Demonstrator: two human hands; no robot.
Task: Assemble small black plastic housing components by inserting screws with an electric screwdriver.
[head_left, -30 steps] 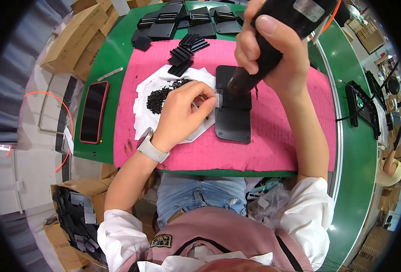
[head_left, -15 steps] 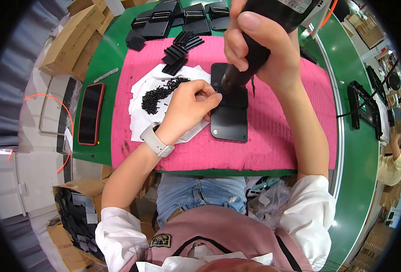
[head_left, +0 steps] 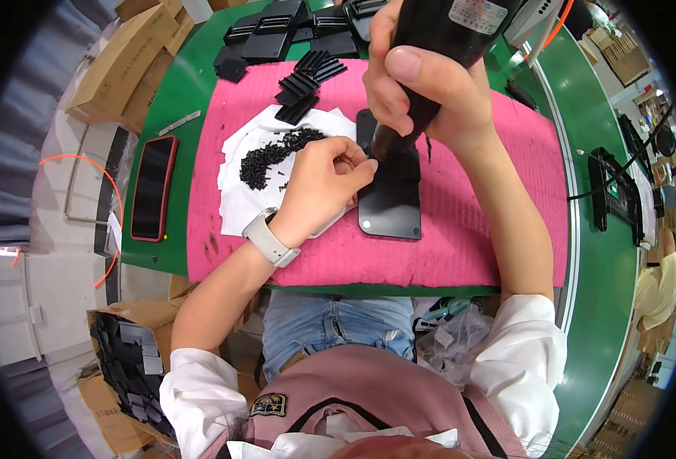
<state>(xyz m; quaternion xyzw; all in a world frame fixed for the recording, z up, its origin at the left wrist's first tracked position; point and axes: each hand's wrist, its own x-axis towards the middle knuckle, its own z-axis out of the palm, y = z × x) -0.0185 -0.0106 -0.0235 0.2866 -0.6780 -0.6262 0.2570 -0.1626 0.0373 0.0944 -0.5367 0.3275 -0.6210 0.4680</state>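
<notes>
A black electric screwdriver [head_left: 422,84] is gripped in my right hand [head_left: 437,92], tilted with its nose down at the left part of a black plate [head_left: 389,206]. That plate has rounded corners and lies on the pink mat. My left hand [head_left: 326,176], wearing a watch with a light band, reaches in from the left. Its thumb and index finger are pinched at the screwdriver's tip; anything between them is too small to make out. Beside this hand, a heap of small black screws [head_left: 265,162] rests on a white cloth [head_left: 235,206].
The pink mat [head_left: 468,245] covers part of a green table. Black ribbed pieces [head_left: 300,88] lie behind the cloth, with black brackets [head_left: 269,34] farther back. A red-edged phone [head_left: 154,187] lies at left. Below stands a carton of black parts [head_left: 128,359]. Another person's sleeve [head_left: 657,291] shows far right.
My right hand and the screwdriver have shifted a little left, bringing the nose closer to my left fingertips. At the back, the rightmost black bracket has moved.
</notes>
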